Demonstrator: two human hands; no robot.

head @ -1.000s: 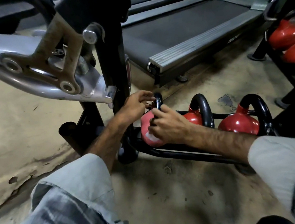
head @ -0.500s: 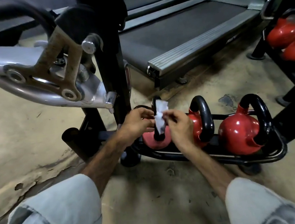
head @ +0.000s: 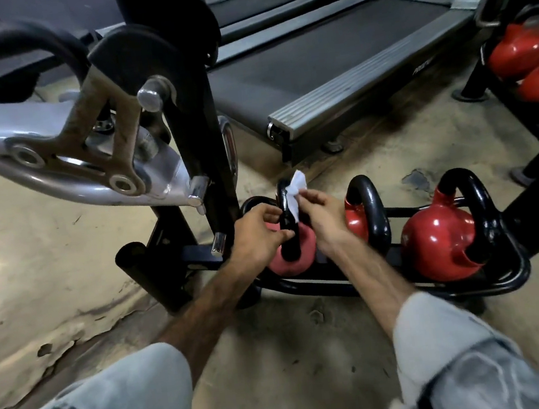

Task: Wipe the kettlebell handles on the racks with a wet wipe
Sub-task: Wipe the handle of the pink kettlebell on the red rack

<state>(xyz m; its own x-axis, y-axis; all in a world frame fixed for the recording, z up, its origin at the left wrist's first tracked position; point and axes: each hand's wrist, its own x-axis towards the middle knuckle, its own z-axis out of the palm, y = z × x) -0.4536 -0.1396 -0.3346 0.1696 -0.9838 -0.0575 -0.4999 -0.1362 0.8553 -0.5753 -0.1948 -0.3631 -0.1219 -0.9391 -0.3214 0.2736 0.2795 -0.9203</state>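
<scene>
While pinching the wet wipe (head: 296, 191) in the right hand (head: 326, 218), steadying the leftmost kettlebell handle (head: 286, 220) on the floor rack (head: 346, 288) with left hand (head: 256, 237) (fingers curled at it); next, likely rubbing down this handle

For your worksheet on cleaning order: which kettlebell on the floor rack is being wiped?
The leftmost kettlebell, paler pink-red: the right hand holds the wet wipe against its handle. The other two are untouched.
</scene>
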